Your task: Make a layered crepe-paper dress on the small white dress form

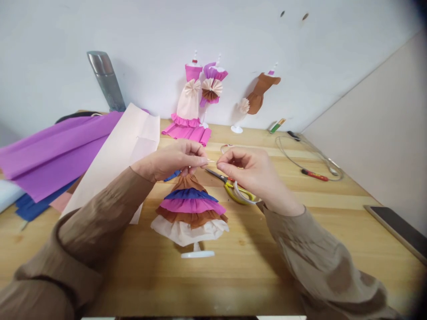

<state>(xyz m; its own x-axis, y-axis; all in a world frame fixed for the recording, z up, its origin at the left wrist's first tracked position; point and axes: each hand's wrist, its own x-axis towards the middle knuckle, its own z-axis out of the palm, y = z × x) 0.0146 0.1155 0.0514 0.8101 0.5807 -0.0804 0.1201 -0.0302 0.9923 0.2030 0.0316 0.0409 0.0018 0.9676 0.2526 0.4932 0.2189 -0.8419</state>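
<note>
So, my left hand (pixel 178 159) and right hand (pixel 251 168) pinch a pale strand (pixel 211 161) by the ruffled dress (pixel 193 206), blocking its top; scissors (pixel 228 182) lie near it on the bench (pixel 320 249), and my left sleeve (pixel 96 222) hides some cream paper (pixel 110 155).

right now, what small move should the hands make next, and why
Perhaps lower the thin pale strand slightly toward the tiered, multicoloured ruffled dress: the left hand and right hand seem to pinch it between them, and the dress shows just below in the view.
</note>
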